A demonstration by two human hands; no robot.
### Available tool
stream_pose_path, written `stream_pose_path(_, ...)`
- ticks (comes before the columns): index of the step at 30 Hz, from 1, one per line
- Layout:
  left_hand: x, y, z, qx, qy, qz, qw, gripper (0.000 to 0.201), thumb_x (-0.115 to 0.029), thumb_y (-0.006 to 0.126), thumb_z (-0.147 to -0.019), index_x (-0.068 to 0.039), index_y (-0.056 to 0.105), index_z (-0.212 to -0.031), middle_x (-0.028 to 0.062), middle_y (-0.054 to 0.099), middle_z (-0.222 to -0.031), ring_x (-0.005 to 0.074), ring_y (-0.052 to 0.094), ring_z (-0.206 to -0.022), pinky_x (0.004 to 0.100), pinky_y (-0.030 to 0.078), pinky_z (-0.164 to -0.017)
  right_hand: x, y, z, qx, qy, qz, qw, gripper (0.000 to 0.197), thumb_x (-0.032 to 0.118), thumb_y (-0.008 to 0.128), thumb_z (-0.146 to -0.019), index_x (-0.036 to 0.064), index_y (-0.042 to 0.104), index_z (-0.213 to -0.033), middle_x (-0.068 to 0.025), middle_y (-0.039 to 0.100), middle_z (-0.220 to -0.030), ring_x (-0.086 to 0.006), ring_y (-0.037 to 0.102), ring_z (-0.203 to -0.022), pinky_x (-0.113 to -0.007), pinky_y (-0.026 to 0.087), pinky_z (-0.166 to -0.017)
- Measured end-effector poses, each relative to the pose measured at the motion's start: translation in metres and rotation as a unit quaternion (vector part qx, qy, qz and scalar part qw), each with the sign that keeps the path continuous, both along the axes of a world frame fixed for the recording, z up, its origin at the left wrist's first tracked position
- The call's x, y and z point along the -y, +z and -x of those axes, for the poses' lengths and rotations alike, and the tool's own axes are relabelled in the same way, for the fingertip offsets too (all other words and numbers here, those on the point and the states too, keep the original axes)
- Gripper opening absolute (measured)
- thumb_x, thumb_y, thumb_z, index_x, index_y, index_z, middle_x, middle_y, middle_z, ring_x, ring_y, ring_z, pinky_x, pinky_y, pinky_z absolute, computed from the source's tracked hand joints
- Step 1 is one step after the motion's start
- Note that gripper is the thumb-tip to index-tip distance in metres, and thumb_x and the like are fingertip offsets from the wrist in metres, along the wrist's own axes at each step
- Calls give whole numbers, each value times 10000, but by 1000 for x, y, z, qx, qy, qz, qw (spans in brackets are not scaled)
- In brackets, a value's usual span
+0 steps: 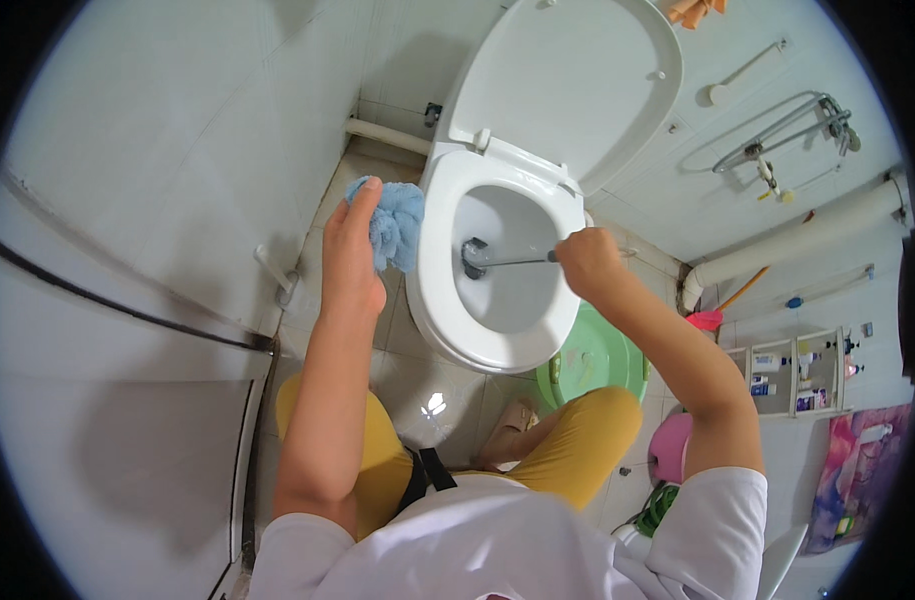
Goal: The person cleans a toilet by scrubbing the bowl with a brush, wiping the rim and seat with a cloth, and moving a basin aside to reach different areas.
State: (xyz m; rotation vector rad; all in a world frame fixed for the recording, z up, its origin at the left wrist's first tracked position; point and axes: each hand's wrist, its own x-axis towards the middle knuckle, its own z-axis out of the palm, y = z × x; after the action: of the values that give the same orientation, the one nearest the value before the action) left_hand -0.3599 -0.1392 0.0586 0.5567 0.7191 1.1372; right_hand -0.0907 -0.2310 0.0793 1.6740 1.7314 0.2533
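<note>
Scrubbing deep inside the toilet (447,300), a person's right hand (589,262) is gripping a brush (497,258) in the bowl while the left hand (349,250) is clutching a blue cloth (397,225) beside the rim, wiping seemingly unstarted.

A green basin (592,360) sits beside a pink stool (672,447).

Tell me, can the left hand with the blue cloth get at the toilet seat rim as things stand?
Probably yes. The left hand holds the blue cloth right beside the toilet seat rim, with nothing between them. The lid stands open.
</note>
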Motion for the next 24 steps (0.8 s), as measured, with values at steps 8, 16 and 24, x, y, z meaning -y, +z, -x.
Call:
stream_pose_path(8,-2,-12,-20,16,-68,-25,997,332,-314,539,-920,-4,657,-941,44,654,-740,106,532,-587,254,400,-569,72,-3,-30,-161,-161,25,973,168,169,550,-821,51,635,-907,-146,669,-812,-342,650,-783,-456,505,-692)
stream_pose_path(16,3,-10,-15,-21,-39,-4,999,329,-305,543,-924,5,636,-982,25,630,-718,80,531,-617,233,387,-574,143,56,25,-368,-225,69,900,235,159,536,-817,47,529,-1023,-215,622,-806,-414,597,-806,-503,457,-732)
stream_pose_path(24,13,-1,-41,11,-139,-43,989,297,-296,588,-902,-16,631,-994,8,630,-796,82,546,-644,219,400,-632,115,7,23,-595,-325,-140,721,319,115,563,-790,38,584,-1099,-198,622,-769,-388,595,-729,-453,481,-673)
